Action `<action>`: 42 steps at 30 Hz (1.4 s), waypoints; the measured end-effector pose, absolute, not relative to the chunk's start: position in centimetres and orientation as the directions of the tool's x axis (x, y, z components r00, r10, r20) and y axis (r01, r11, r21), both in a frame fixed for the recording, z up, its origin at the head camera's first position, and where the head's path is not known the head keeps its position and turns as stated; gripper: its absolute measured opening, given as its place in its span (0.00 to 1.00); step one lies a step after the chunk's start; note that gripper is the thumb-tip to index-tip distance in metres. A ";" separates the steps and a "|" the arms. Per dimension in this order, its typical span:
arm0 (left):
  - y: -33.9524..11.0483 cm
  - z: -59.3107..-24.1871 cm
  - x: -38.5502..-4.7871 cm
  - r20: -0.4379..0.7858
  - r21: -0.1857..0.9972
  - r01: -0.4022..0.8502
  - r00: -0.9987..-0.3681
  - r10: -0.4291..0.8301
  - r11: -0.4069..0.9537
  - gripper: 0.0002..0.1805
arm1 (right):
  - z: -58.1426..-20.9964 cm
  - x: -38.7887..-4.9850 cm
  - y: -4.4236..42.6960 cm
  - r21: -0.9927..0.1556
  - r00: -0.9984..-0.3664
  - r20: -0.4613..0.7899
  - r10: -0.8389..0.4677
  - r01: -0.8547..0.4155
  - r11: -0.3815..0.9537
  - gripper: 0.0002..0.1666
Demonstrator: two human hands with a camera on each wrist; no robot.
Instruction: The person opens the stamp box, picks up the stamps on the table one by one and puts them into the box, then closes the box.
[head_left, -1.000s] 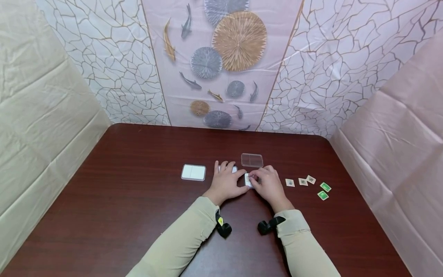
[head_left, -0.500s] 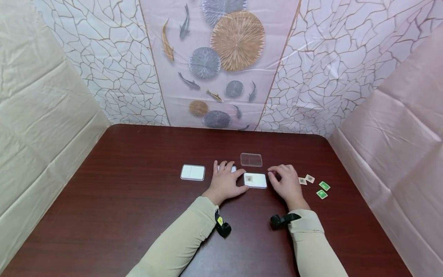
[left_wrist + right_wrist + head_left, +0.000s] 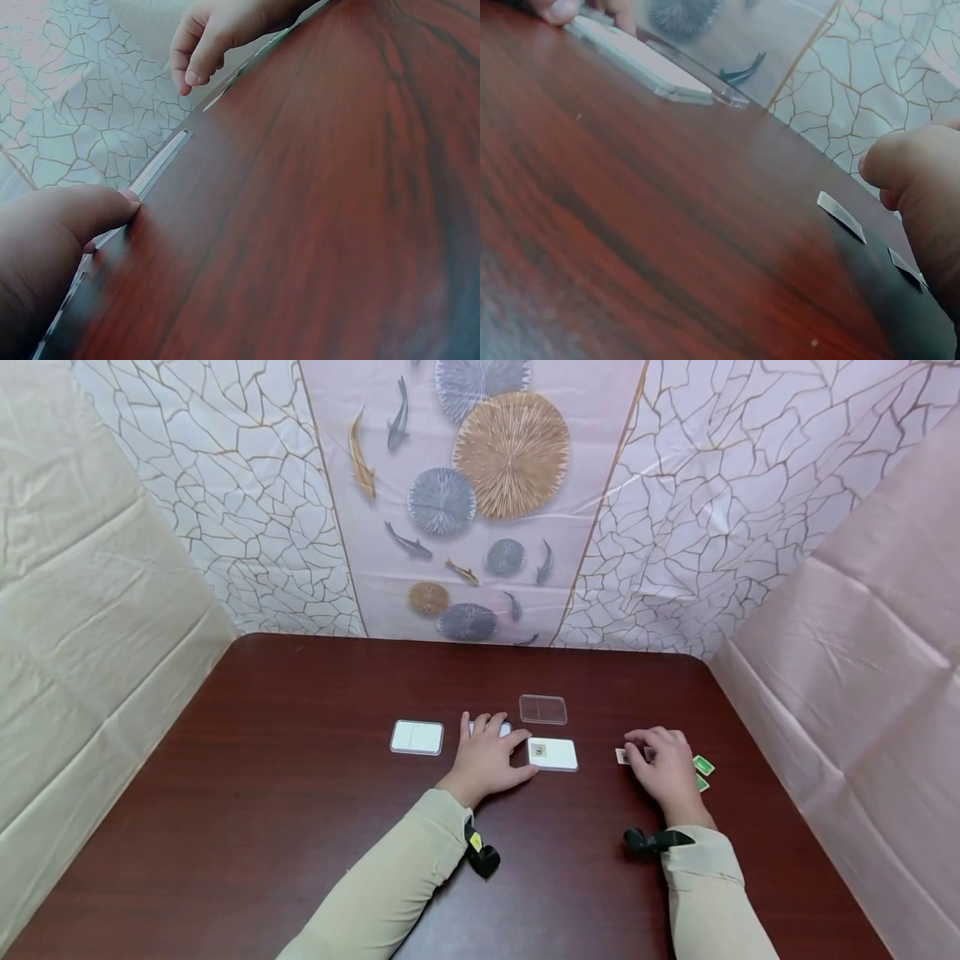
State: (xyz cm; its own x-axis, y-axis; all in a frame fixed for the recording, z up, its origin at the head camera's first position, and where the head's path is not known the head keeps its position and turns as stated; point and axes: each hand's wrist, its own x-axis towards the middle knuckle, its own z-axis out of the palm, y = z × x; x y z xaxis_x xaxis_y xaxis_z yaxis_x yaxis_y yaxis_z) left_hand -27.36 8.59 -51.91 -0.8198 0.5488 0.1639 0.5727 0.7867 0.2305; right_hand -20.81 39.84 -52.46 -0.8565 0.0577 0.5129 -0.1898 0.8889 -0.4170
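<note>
Left hand (image 3: 487, 760): fingers spread wide, with the thumb and pointing finger holding the left end of a white case (image 3: 561, 755) between them
White case: flat on the table (image 3: 300, 827), toward the back edge, with a small picture square (image 3: 538, 750) in its left half
Right hand (image 3: 663, 767): over toward the right edge, fingers loosely bent, tips a little apart, just above some tan squares (image 3: 622, 757)
Green squares (image 3: 703, 766): beside the right hand, nearest the right edge
See-through piece (image 3: 543, 710): behind the white case, closer to the back edge
Second case (image 3: 506, 729): partly hidden by the left hand
Third case (image 3: 417, 737): nearest the left edge
</note>
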 end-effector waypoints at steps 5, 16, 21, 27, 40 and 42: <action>8.7 -51.8 -27.4 0.164 0.232 0.572 -0.820 0.548 0.787 0.34 | -52.4 -21.3 38.6 -0.381 -0.844 0.536 0.013 -0.228 0.896 0.07; 8.8 -51.9 -27.4 0.159 0.216 0.577 -0.817 0.555 0.788 0.34 | -52.2 -23.9 30.1 -0.336 -0.909 0.383 -0.167 -0.305 0.891 0.21; 9.0 -51.9 -27.4 0.139 0.218 0.579 -0.815 0.562 0.786 0.33 | -52.4 -24.3 29.5 -0.368 -0.944 0.321 -0.080 -0.202 0.908 0.18; 9.1 -52.0 -27.4 0.140 0.200 0.581 -0.814 0.564 0.789 0.34 | -52.6 -24.5 29.7 -0.426 -0.949 0.310 -0.060 -0.195 0.883 0.15; 8.9 -51.8 -27.4 0.145 0.198 0.582 -0.813 0.564 0.788 0.32 | -52.5 -24.8 29.9 -0.408 -0.936 0.336 -0.108 -0.248 0.879 0.10; 9.0 -51.8 -27.3 0.143 0.197 0.580 -0.815 0.562 0.791 0.32 | -52.4 -24.8 30.5 -0.433 -0.939 0.335 -0.080 -0.229 0.872 0.09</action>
